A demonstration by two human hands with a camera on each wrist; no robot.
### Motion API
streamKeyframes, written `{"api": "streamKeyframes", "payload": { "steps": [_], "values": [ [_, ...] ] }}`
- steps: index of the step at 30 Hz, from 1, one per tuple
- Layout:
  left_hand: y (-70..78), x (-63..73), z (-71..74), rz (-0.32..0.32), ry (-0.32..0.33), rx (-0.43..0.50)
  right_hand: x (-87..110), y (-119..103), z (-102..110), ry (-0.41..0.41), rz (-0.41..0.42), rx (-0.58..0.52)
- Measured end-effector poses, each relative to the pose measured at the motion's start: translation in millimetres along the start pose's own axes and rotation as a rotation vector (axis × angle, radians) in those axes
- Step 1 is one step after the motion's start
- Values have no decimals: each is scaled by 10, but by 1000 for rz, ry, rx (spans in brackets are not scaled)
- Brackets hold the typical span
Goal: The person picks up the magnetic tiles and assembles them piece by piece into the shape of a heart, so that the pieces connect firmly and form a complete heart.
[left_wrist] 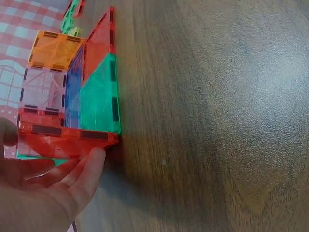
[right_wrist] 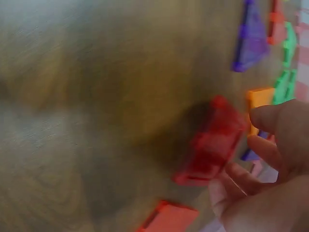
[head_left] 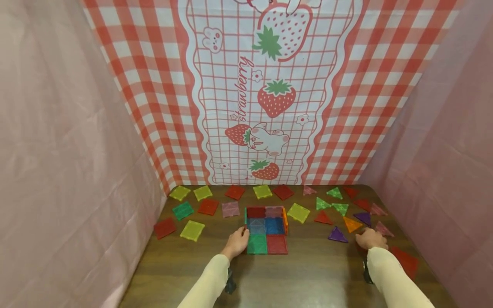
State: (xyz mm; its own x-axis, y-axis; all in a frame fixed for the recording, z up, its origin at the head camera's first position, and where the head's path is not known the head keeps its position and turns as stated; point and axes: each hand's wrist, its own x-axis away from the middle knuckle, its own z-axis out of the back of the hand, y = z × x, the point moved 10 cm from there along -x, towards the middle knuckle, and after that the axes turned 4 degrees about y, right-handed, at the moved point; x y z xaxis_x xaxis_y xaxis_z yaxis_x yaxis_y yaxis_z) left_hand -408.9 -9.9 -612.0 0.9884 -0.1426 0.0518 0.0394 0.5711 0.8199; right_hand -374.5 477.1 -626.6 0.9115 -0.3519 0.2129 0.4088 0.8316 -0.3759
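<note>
My left hand (head_left: pixel 236 242) is at the left side of a small open box built of translucent magnetic tiles. Its fingers grip an upright red tile (left_wrist: pixel 67 142) on the outer face, with the thumb by the far end. That tile stands along the edge of a green floor tile (left_wrist: pixel 100 99). At the right, my right hand (head_left: pixel 371 238) hovers low beside the orange triangle tile (head_left: pixel 352 224). The right wrist view is blurred; there a red tile (right_wrist: pixel 210 145) tilts against the fingertips, while the head view hides it behind the hand.
Loose square tiles, such as a yellow one (head_left: pixel 192 230), lie left of and behind the box. Triangle tiles, including a purple one (head_left: pixel 337 234), are scattered at the right. Red tiles (head_left: pixel 404 261) lie by the right forearm. Pink curtains (head_left: pixel 73 162) flank the wooden table.
</note>
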Motion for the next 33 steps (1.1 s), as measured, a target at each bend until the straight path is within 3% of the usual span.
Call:
{"api": "streamKeyframes", "payload": {
  "steps": [5,13,19,27,33],
  "values": [
    [23,17,51,1,-4,-6,35,62,-94,27,-4,-7],
    [33,-2,15,-24,-23,-28,62,239,-107,74,-132,-48],
    [26,2,24,-14,-16,-7,71,240,-84,110,-145,-57],
    [22,16,27,-7,-8,-23,135,174,-18,95,-129,-59],
    [3,18,32,5,-14,-8,159,80,76,89,-8,-19]
  ]
}}
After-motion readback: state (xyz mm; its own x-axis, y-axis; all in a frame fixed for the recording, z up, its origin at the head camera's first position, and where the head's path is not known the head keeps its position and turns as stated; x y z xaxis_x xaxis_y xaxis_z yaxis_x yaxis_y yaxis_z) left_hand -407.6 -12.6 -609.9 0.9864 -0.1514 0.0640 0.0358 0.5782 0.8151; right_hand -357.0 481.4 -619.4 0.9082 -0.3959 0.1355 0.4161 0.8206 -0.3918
